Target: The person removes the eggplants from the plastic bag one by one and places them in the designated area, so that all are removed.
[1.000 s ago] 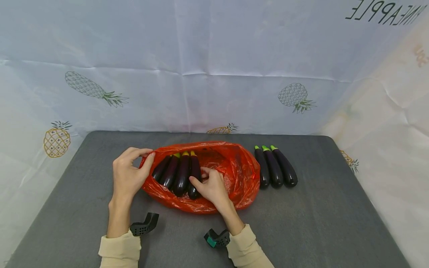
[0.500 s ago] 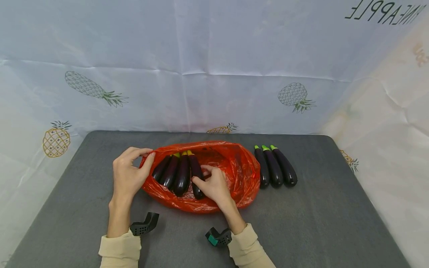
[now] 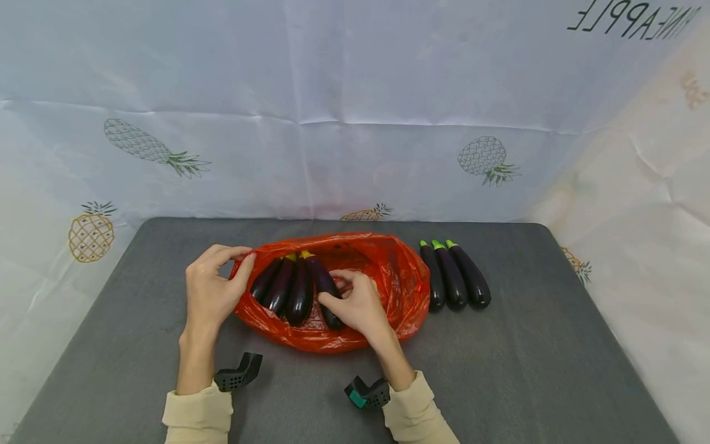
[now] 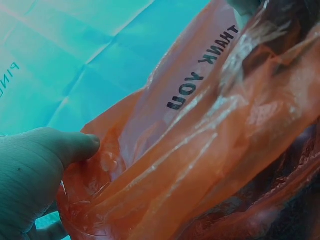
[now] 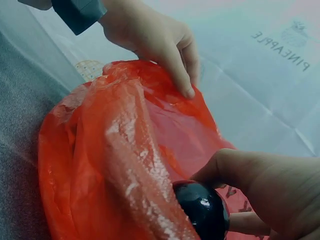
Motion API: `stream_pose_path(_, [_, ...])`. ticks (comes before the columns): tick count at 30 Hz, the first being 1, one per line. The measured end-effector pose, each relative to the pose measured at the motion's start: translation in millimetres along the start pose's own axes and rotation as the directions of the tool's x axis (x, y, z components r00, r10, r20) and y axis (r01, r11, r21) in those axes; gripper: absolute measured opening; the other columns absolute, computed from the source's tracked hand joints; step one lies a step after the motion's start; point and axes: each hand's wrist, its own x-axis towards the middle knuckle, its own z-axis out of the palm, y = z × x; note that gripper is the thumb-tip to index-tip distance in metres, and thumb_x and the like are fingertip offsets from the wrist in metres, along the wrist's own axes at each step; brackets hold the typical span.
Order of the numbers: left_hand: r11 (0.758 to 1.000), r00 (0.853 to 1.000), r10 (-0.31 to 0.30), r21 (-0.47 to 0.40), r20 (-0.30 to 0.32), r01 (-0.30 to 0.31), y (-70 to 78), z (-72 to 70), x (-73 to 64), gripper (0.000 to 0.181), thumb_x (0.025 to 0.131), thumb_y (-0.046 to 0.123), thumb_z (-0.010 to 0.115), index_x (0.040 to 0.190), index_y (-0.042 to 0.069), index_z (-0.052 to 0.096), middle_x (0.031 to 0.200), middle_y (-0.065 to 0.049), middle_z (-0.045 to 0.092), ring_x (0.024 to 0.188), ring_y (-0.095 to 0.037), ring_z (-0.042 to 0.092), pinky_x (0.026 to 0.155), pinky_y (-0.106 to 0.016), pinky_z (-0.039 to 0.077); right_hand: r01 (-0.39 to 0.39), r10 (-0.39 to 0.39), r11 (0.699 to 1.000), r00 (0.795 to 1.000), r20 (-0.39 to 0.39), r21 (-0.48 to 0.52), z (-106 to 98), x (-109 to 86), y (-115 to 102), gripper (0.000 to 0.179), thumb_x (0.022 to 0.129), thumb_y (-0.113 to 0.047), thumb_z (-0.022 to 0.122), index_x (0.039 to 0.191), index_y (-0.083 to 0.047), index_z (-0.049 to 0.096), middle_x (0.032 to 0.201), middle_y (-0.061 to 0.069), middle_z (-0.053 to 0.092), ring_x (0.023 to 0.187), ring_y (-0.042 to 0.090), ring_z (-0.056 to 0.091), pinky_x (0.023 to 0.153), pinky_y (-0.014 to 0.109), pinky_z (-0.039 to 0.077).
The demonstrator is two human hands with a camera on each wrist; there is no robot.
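Note:
My left hand pinches the left rim of a red plastic bag, its thumb on the outside in the left wrist view. The bag lies open on its base, with several dark eggplants inside at its left. My right hand reaches into the bag and grips the rightmost eggplant, thumb on one side and fingers on the other. This eggplant tilts, its yellowish stem end towards the left. Its glossy round end shows between thumb and fingers in the right wrist view. Beside it lies another eggplant.
Three eggplants with green stem ends lie side by side on the grey table, close to the bag's right side. A pale cloth printed with pineapples hangs behind the table.
The gripped eggplant has tilted: its stem end has shifted left and its round end right, opening a gap from its neighbour. My right hand has moved slightly right; the left stays put.

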Motion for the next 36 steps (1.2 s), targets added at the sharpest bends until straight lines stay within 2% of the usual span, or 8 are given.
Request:
stream_pose_path(8, [1.0,1.0,0.002,0.003,-0.003,-0.002,0.1,-1.0,-0.5,0.008,0.086,0.001,0.078,0.093,0.001,0.08,0.081,-0.014,0.073,0.077,-0.025,0.065,0.076,-0.006,0.039,0.028,-0.027,0.999,0.999,0.038,-0.016,-2,-4.9,-6,0.043,0.082,-0.02,0.079,0.123,-0.007,0.073,0.097,0.01,0.071,0.077,0.013,0.063,0.07,0.025,0.054])
stream_pose_path(19, [1.0,1.0,0.0,-0.007,-0.003,0.0,-0.8,-0.9,-1.3,0.008,0.086,0.002,0.078,0.094,0.001,0.081,0.082,-0.014,0.073,0.077,-0.024,0.064,0.078,-0.004,0.039,0.065,-0.061,0.997,0.992,0.111,-0.039,-6,-14.0,-19,0.046,0.084,-0.021,0.082,0.127,-0.01,0.073,0.105,0.009,0.069,0.079,0.01,0.061,0.066,0.022,0.051])
stream_pose_path(32, [1.0,1.0,-0.003,0.002,0.001,0.003,0.1,-1.5,-0.6,0.008,0.087,0.002,0.078,0.094,0.0,0.08,0.082,-0.015,0.073,0.078,-0.025,0.064,0.078,-0.004,0.038,0.168,-0.153,0.983,0.973,0.172,-0.074,-19,-19.3,-28,0.045,0.086,-0.023,0.082,0.127,-0.007,0.072,0.101,0.005,0.068,0.083,0.014,0.06,0.075,0.023,0.051])
stream_pose_path(36, [1.0,1.0,-0.003,0.001,-0.001,0.003,0.3,-1.6,-0.2,0.008,0.086,0.001,0.078,0.094,0.0,0.08,0.081,-0.015,0.073,0.077,-0.025,0.064,0.077,-0.004,0.038,0.184,-0.172,0.981,0.972,0.162,-0.06,-24,-20.3,-29,0.044,0.086,-0.021,0.083,0.126,-0.007,0.073,0.099,0.004,0.068,0.081,0.013,0.059,0.075,0.025,0.053])
